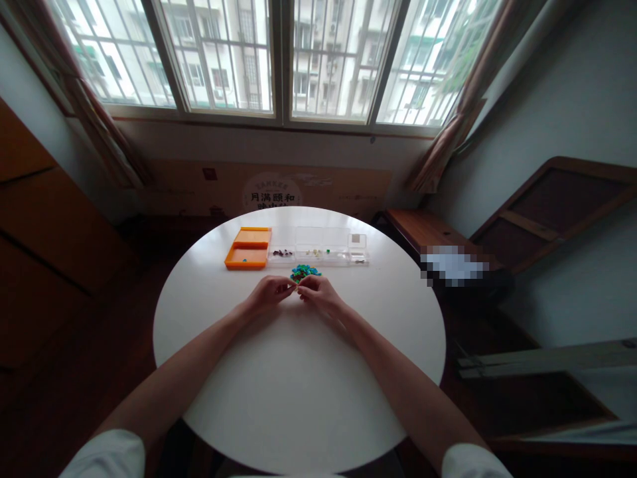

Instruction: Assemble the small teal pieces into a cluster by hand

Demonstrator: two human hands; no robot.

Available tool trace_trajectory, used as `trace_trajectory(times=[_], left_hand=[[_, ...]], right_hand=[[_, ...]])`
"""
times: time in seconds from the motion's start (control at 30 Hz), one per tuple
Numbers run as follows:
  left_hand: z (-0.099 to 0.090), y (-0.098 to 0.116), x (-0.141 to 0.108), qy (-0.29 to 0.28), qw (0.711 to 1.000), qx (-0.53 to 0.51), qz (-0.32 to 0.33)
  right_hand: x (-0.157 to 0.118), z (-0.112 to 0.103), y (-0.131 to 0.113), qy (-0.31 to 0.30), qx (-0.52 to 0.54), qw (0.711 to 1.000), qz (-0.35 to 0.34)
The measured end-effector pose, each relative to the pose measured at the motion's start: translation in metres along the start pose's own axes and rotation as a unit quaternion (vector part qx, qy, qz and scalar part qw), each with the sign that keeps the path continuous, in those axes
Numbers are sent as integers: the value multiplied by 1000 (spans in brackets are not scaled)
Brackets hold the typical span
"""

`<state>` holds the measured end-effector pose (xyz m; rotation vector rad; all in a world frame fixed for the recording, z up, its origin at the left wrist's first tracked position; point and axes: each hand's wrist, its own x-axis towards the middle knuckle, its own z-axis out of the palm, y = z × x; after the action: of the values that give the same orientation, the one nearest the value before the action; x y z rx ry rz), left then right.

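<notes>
Worn-camera view of a person's 2 bare hands at a round white counter point(293, 385). The left hand point(271, 289) and the right hand point(321, 292) meet near the middle, their fingers bent inward, with the tips almost in contact. How tightly the fingers are closed, and whether they grip a small piece, cannot be told at this scale. A heap of small blue and green pieces point(304, 271) lies on the counter just beyond the fingertips, partly covered by the right hand. Farther back, to the left, sits an orange tray point(245, 265) with 2 sections; 1 small blue piece point(244, 260) lies in the nearer section. Just beside it extends a clear compartmented case point(311, 235) containing dark pieces point(283, 253), pale pieces point(316, 253) and a green piece point(328, 251) in separate compartments. Behind the counter, a barred window point(328, 60) stands between 2 curtains point(94, 113).
</notes>
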<state>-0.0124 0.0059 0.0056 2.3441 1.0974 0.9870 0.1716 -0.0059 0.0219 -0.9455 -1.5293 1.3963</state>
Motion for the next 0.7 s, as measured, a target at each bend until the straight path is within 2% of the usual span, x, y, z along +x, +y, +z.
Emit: trace_trajectory(times=[0.7], left_hand=[[-2,2,0,-3,1000,4,0]], right_hand=[[1,-1,3,0,-2,1000,0]])
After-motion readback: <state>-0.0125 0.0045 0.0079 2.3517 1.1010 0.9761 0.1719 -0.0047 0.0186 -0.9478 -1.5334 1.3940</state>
